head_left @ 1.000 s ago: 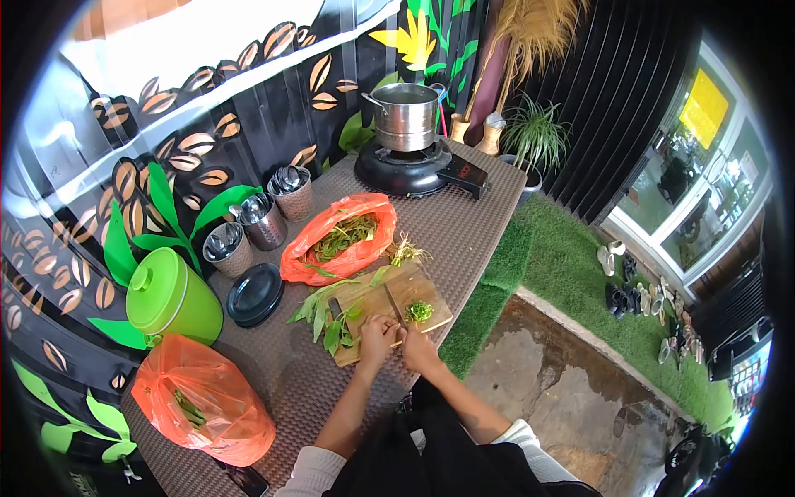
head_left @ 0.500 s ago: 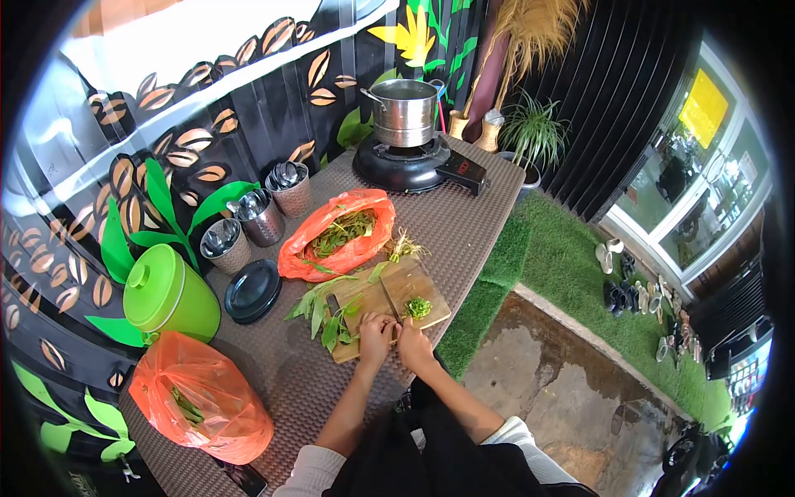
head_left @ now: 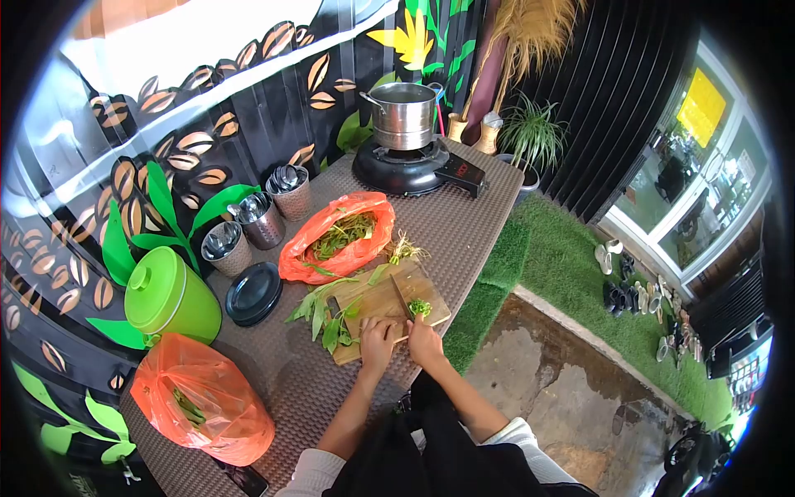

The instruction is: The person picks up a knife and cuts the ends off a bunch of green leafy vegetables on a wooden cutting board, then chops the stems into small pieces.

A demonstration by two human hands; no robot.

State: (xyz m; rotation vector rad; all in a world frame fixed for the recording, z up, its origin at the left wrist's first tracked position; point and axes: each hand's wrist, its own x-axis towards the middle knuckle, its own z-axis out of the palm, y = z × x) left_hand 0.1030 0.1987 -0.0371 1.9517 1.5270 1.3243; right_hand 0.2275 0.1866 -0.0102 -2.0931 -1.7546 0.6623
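A wooden cutting board [head_left: 383, 300] lies at the near edge of the table. My right hand [head_left: 425, 341] is closed round the handle of a knife [head_left: 401, 296], whose blade points away from me over the board. Beside the blade sits a small heap of chopped greens [head_left: 420, 307]. My left hand [head_left: 378, 340] rests on the board's near side with its fingers bent together; whatever is under them is too small to make out. Whole green leaves [head_left: 331, 334] lie on the board's left part and spill onto the table. Pale roots [head_left: 406, 248] lie just behind the board.
An open orange bag [head_left: 377, 240] of greens is behind the board. A steel pot [head_left: 403, 120] stands on a black stove [head_left: 389, 172]. On the left are a green bucket [head_left: 184, 302], black plates [head_left: 253, 293], cutlery cups [head_left: 265, 225] and another orange bag [head_left: 215, 398].
My right hand and the knife have moved to the right, toward the chopped heap, and away from my left hand. The left hand has barely moved.
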